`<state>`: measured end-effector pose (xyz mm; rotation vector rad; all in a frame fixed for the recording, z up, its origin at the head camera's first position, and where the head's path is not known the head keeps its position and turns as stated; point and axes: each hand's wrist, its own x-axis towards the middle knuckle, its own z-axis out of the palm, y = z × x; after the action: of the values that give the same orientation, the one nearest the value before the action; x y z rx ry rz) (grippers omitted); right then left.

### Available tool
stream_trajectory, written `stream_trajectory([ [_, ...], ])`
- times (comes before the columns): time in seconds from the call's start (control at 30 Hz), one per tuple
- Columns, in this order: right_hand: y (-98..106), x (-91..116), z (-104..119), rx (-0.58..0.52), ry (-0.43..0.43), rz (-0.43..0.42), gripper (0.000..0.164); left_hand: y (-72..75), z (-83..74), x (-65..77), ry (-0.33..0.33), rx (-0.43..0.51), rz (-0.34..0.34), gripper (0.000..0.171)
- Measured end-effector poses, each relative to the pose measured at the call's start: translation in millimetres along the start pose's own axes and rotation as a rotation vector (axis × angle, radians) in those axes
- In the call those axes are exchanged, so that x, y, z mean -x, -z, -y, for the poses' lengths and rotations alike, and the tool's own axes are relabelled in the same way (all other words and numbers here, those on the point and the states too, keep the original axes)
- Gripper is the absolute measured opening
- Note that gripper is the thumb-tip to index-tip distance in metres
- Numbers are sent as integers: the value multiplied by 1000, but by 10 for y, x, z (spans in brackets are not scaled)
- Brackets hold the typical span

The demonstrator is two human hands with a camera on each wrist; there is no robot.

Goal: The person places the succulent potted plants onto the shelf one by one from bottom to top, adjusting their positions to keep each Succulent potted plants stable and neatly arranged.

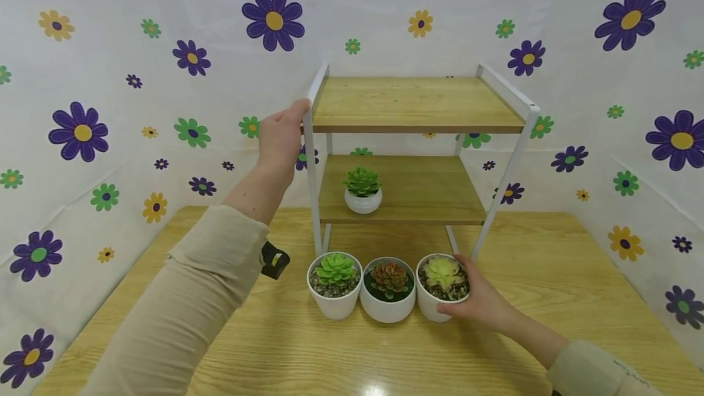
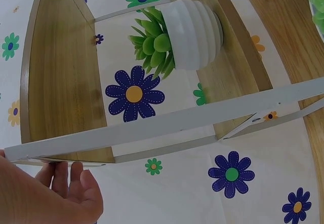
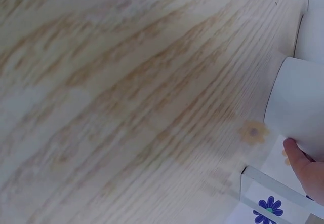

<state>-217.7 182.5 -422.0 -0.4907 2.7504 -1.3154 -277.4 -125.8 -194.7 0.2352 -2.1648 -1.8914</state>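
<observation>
My left hand (image 1: pixel 282 138) grips the upper left corner of a two-tier shelf (image 1: pixel 418 102) with wooden boards and a white frame. Its fingertips (image 2: pixel 61 178) curl in at the frame's side in the left wrist view. With thumb and fingers around the rim and side, my right hand (image 1: pixel 484 299) holds a white pot with a pale yellow-green succulent (image 1: pixel 443 272). That pot is at the right end of a row on the table, beside a reddish-brown succulent pot (image 1: pixel 388 307) and a bright green succulent pot (image 1: pixel 337 304). In the right wrist view only the held pot's white side (image 3: pixel 298 107) shows.
A smaller ribbed white pot with a green succulent (image 1: pixel 363 200) stands on the left of the lower board. The wooden table (image 1: pixel 264 347) lies under everything. Flower-printed white cloth (image 1: pixel 220 84) surrounds the back and sides.
</observation>
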Motion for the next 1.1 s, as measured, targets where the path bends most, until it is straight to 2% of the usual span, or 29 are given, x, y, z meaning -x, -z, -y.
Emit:
stream_trajectory([
  [0.37,-3,-9,-17,3,10,7,103,3,0,-8,1,-4,-12,46],
  [0.67,20,24,40,25,-47,3,103,-4,-2,0,2,-15,-6,45],
  [1.1,84,69,41,42,-18,-18,100,-13,-8,1,1,-12,-10,45],
])
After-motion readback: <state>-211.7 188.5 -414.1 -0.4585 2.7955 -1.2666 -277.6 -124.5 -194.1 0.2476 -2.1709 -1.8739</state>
